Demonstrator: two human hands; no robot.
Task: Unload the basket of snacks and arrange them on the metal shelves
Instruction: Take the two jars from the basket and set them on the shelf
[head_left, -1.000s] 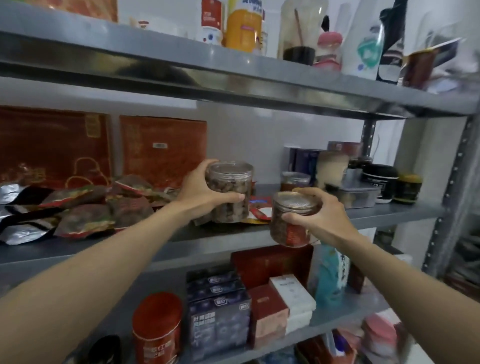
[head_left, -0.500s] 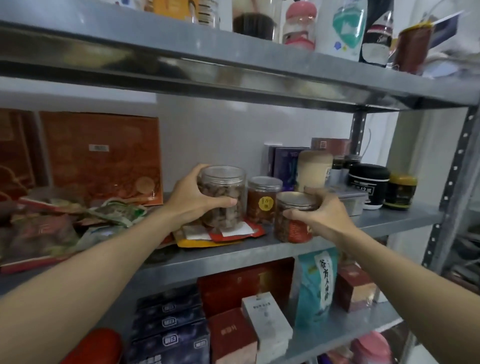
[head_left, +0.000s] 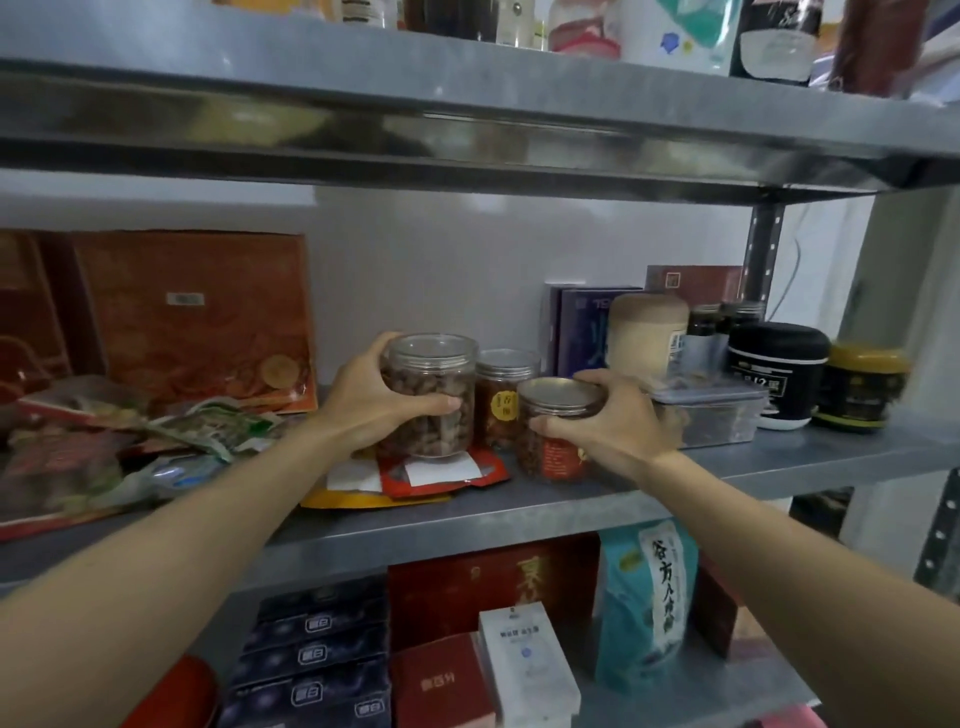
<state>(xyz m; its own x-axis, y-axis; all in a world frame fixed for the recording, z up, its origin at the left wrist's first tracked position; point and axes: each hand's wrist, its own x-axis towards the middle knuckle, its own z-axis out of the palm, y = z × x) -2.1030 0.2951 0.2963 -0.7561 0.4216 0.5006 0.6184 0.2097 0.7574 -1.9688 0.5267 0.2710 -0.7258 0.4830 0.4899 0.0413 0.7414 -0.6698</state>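
Observation:
My left hand (head_left: 370, 400) grips a clear jar of brown snacks (head_left: 431, 384) that stands on flat red and yellow packets (head_left: 441, 475) on the middle metal shelf (head_left: 467, 519). My right hand (head_left: 618, 421) holds a smaller jar with a gold lid and red label (head_left: 553, 431), which sits on the shelf just right of the first. Between and behind them stands a third jar with a yellow label (head_left: 503, 395). No basket is in view.
Foil snack packs (head_left: 156, 441) and orange boxes (head_left: 192, 322) fill the shelf's left side. A beige canister (head_left: 647, 332), a clear lidded box (head_left: 717, 410) and black tubs (head_left: 776, 374) crowd the right. Boxes and a teal bag (head_left: 649, 597) occupy the shelf below; an upright post (head_left: 758, 249) stands behind.
Both jars moved forward and down onto the middle shelf; the right jar went from held in the air to resting on the shelf. The camera moved closer and to the right.

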